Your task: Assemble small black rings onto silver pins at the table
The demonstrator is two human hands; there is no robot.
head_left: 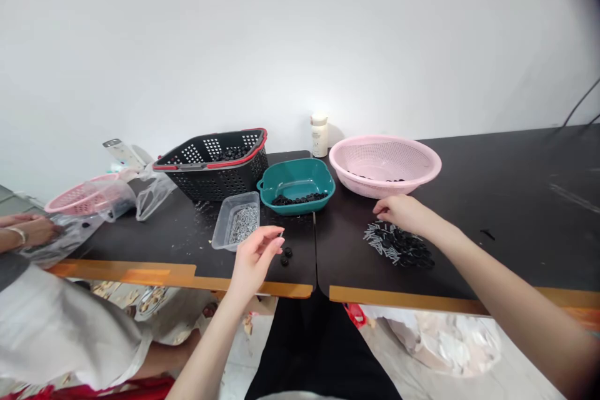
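My left hand (253, 262) pinches a tiny light-grey pin (282, 234) at its fingertips, just above several small round black parts (285, 256) lying on the black table (187, 244). A clear plastic tray of grey pins (237, 222) sits close behind that hand. My right hand (400, 212) hangs with loosely curled fingers at the far edge of a loose heap of black round parts and grey pins (398, 247). Nothing shows in its fingers.
A teal dish (296, 176) holds black parts, a pink colander (384, 159) holds a few, and a dark perforated basket (210, 165) holds more. A white bottle (319, 135) stands behind. At left, a co-worker's hands (32, 230) rest on a plastic bag (60, 242).
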